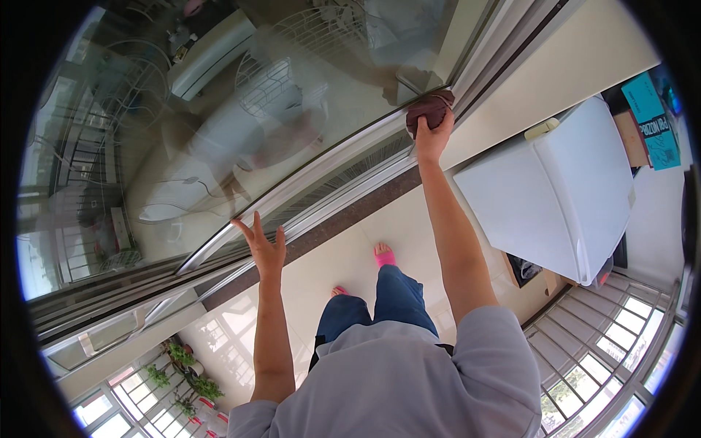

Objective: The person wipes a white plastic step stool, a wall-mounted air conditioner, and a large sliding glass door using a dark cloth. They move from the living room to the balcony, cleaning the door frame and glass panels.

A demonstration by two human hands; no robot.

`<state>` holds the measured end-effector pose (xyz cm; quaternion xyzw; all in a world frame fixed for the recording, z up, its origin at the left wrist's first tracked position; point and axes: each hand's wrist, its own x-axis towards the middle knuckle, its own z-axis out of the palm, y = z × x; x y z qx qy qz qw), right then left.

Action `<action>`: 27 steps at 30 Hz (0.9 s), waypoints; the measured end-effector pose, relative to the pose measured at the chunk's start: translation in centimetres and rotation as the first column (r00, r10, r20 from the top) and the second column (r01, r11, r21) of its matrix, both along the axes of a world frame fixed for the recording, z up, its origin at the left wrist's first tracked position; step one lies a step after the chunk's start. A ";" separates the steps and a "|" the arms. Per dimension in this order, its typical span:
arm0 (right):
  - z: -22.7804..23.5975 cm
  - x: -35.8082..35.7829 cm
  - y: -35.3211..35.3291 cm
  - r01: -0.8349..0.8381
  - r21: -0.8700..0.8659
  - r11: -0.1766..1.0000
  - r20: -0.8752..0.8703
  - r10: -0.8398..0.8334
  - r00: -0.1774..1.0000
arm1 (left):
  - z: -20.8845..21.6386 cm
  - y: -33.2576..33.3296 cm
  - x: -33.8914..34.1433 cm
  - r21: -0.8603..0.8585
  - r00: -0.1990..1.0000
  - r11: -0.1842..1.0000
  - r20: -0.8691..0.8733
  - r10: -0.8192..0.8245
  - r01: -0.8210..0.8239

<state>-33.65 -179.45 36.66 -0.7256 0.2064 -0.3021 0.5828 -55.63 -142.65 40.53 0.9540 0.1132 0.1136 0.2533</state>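
Grey shirt (394, 379) nearest, left hand (267, 252) spreads empty fingers at the glass panel (369, 109), seemingly for balance, while right hand (434, 137) grips bunched cloth (429, 108), likely for pressure, at its right.

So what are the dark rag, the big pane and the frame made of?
The rag: probably cloth, dull and bunched in folds.
The pane: glass, shiny and see-through, with reflections.
The frame: likely metal, smooth and silvery, maybe plastic.

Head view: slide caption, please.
Right grip holds a bunched maroon cloth at the glass panel's frame, left grip open farther along.
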 end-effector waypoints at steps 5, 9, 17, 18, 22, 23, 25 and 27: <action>-1.3 -1.5 4.4 0.043 0.008 0.999 -0.002 -0.043 0.999 | 1.0 -1.2 1.0 -0.006 0.995 0.998 -0.078 0.060 -0.061; -2.2 -8.0 11.4 -0.410 0.006 0.912 -0.086 0.409 0.908 | -0.1 -0.2 0.3 0.044 1.000 0.999 -0.013 0.002 -0.002; -3.0 -2.2 3.1 0.201 -0.049 0.978 -0.018 -0.202 0.979 | -0.8 0.1 -0.2 0.106 0.990 0.989 0.088 -0.108 0.098; -2.4 -2.1 3.8 0.144 -0.089 0.986 -0.017 -0.146 0.989 | -0.7 0.2 -0.2 0.119 0.988 0.988 0.113 -0.109 0.096; -5.2 -4.6 8.7 -0.075 -0.240 0.968 0.053 0.090 0.994 | -2.1 -0.8 0.5 0.120 0.974 0.989 0.197 -0.109 0.086; -6.2 -6.1 10.6 -0.131 -0.287 0.949 0.076 0.159 0.984 | -2.6 -0.9 0.6 0.153 0.966 0.985 0.236 -0.109 0.074; -8.3 -7.4 10.9 -0.264 -0.469 0.843 0.098 0.347 0.933 | -3.7 -1.1 1.0 0.179 0.956 0.983 0.279 -0.088 0.038; -10.5 -7.0 9.4 -0.380 -0.693 0.613 0.044 0.562 0.826 | -4.6 -1.0 1.0 0.241 0.943 0.970 0.324 -0.074 -0.007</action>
